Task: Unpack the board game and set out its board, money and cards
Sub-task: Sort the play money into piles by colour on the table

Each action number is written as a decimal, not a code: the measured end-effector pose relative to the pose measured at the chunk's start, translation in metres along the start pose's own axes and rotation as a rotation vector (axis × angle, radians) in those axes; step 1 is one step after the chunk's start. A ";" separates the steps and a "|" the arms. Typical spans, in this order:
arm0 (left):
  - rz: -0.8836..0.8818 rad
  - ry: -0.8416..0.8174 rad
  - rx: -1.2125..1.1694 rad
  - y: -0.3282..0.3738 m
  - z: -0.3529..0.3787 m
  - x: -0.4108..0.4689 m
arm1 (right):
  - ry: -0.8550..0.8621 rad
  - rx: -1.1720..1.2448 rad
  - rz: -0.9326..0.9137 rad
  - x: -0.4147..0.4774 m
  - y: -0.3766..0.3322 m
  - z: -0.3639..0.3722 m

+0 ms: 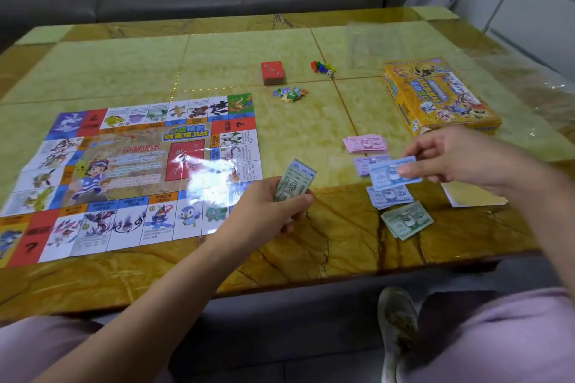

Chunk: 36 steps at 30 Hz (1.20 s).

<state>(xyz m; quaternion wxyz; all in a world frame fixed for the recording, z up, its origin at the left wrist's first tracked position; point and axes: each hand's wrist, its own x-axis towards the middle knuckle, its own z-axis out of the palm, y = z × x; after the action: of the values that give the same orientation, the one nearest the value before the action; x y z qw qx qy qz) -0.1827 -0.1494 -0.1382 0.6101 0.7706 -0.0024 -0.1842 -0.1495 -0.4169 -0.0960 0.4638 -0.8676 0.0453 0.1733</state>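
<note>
The paper game board (130,177) lies unfolded on the left of the table. My left hand (273,211) grips a stack of play money (294,183) just right of the board. My right hand (460,162) pinches a single blue note (385,176) above the sorted piles: pink notes (365,143), purple notes (362,163), blue notes (389,197) and green notes (406,219). A red card deck (273,72) sits at mid table. The yellow game box (435,96) stands at the right.
Coloured pawns and a die (325,68) lie beyond the deck, with small cut-out pieces (289,94) beside them. A clear plastic wrapper (373,43) and a white paper (473,194) lie on the right. A grey sofa with cushions runs behind the table (342,258).
</note>
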 end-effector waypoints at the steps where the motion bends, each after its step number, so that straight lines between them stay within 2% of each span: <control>1: -0.005 0.000 0.002 0.000 0.000 0.000 | -0.001 0.010 0.018 0.000 0.002 -0.001; 7: -0.015 0.005 0.011 -0.001 0.002 0.001 | 0.014 -0.054 0.085 0.008 0.012 0.004; 13: -0.005 0.015 0.004 -0.001 0.000 0.001 | 0.134 -0.465 0.053 0.015 0.022 0.012; 18: 0.001 0.011 0.011 -0.001 0.000 0.001 | 0.235 -0.621 -0.071 0.010 0.020 0.015; 22: -0.004 0.012 0.015 -0.001 0.001 0.001 | 0.059 -0.698 -0.256 0.002 0.017 0.014; 27: -0.013 0.009 0.020 -0.002 0.003 0.001 | -0.090 -0.731 -0.321 0.002 0.019 0.018; 36: -0.034 -0.001 0.021 -0.003 0.004 0.001 | -0.094 -0.698 -0.440 0.010 0.014 0.032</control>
<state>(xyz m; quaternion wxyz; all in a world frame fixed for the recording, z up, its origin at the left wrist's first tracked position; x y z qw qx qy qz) -0.1835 -0.1524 -0.1417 0.5986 0.7769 0.0085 -0.1949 -0.1522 -0.3983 -0.1269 0.1692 -0.9530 -0.2239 0.1144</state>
